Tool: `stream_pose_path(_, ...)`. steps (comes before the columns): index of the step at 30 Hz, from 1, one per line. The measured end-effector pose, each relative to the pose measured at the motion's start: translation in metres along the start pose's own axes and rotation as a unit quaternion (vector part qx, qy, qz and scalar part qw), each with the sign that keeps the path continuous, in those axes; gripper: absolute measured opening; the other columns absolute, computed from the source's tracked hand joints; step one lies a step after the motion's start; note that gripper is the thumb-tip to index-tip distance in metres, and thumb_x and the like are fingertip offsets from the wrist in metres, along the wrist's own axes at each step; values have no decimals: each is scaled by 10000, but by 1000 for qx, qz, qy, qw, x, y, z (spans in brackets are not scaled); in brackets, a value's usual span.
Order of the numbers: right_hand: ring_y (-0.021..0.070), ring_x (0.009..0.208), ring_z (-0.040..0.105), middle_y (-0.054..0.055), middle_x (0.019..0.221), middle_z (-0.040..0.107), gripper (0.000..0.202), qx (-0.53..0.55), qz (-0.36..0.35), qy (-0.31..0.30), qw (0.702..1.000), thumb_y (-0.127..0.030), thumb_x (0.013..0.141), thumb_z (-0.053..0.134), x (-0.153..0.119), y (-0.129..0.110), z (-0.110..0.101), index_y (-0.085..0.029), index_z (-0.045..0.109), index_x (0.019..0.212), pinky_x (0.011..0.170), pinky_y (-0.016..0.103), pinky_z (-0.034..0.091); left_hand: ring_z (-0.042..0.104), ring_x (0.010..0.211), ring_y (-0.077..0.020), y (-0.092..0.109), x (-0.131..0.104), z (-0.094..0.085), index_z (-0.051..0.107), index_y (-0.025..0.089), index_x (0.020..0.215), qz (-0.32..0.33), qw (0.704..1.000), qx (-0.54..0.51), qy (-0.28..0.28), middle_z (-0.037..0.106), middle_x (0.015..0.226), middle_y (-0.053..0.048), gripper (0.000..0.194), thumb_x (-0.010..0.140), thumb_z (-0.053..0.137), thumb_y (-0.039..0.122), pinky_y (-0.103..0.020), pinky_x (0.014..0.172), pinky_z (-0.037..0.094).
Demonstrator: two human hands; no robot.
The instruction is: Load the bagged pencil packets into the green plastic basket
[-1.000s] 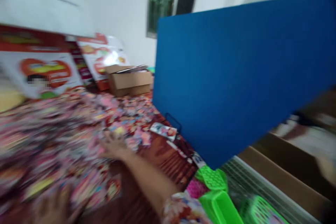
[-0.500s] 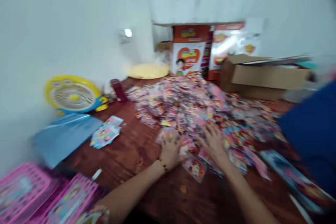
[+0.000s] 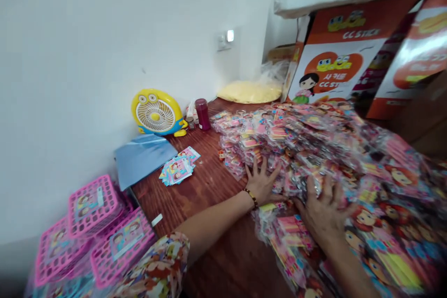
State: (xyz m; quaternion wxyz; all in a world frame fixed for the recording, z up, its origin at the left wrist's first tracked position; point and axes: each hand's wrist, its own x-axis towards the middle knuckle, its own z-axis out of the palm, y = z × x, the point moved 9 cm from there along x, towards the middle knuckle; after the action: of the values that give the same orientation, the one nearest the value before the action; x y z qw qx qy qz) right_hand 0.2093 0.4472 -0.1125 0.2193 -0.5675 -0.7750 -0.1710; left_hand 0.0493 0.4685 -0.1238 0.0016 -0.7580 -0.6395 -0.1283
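Along the red-brown counter (image 3: 216, 184), plastic-wrapped packets (image 3: 314, 132) lie heaped under the left hand (image 3: 261, 184) and right hand (image 3: 325, 214), both spread with no visible grip; light, level palms should best keep such slippery-looking wrappers from scattering.

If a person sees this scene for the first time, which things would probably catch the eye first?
Probably first the wide heap of clear plastic packets with pink and yellow contents on the red-brown wood-grained table, with the bare left hand and bare right hand spread upon it. Next, perhaps, the rounded yellow-and-blue fan with cartoon eyes near the white wall, and the pink perforated baskets at lower left.
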Motion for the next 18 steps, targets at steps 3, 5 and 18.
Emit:
stream_pose_path(3,448,1422,135,255,1562,158,764,-12,3,6,1000,-409,853,578,4,0,4,-165,242,1495,984,761,205,-60,1414,-535,1,9,9,-53,357,1515,0,1000,-19,-8,10,1593,-200,1156,651,527,861,-826,964,214)
stream_pose_path(5,448,1422,133,254,1560,168,730,-21,5,4,1000,-419,862,563,9,1,9,-162,277,1483,984,772,189,-82,1420,-518,1,16,12,-49,367,1513,-10,1000,-19,-15,-8,1597,-187,1162,644,549,853,-810,981,223)
stream_pose_path(18,377,1453,111,128,1604,106,682,-5,67,-174,982,-515,924,463,21,13,-41,-281,239,1524,1069,653,254,246,1421,-393,-2,-20,-45,146,318,1519,27,997,-19,-77,182,1584,-150,770,891,521,560,-629,1051,349)
